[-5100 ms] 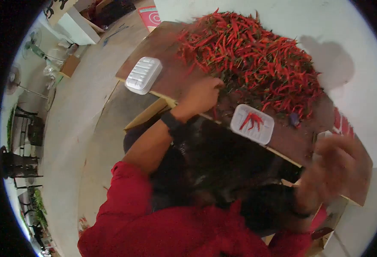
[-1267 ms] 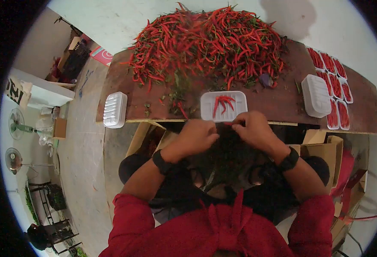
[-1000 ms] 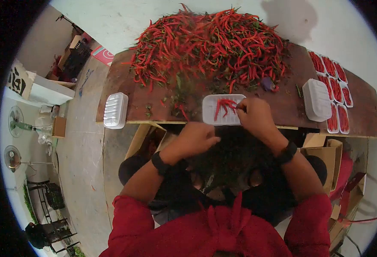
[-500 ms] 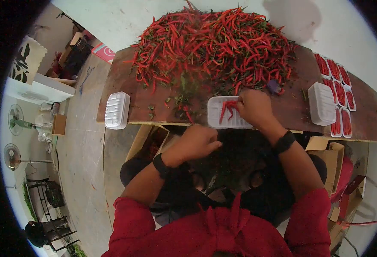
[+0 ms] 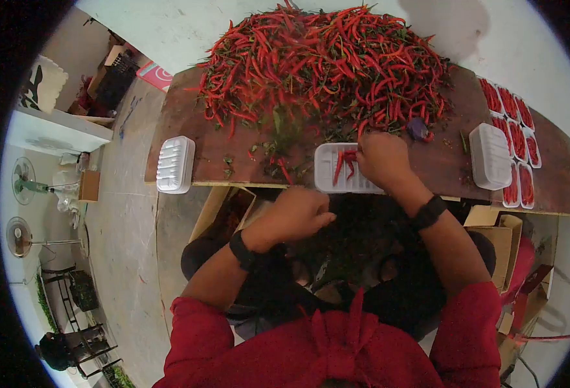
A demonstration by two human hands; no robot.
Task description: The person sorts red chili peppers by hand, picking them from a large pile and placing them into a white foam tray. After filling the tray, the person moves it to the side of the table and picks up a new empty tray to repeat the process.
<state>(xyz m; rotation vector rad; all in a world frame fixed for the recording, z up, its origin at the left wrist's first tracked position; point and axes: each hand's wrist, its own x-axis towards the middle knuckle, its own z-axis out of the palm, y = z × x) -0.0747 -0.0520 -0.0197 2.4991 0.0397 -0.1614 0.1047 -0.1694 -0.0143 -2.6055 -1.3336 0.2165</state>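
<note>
Where right hand (image 5: 384,159) overhangs ribbed tray (image 5: 324,173), chilies (image 5: 339,167)

The right hand (image 5: 384,160) is over a white tray (image 5: 324,176) with red peppers (image 5: 339,167). The left hand (image 5: 291,213) is near the table (image 5: 456,161). A big pepper pile (image 5: 327,71) sits on it.

Chili heap (image 5: 337,71) behind tray (image 5: 324,165) — left tray stack (image 5: 175,165), right tray stack (image 5: 490,157) — 8 filled trays (image 5: 516,138) farthest right

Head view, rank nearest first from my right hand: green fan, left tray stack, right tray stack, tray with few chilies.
1. Tray with few chilies: partly under right hand
2. Right tray stack: at right
3. Left tray stack: left on table
4. Green fan: far left
</note>
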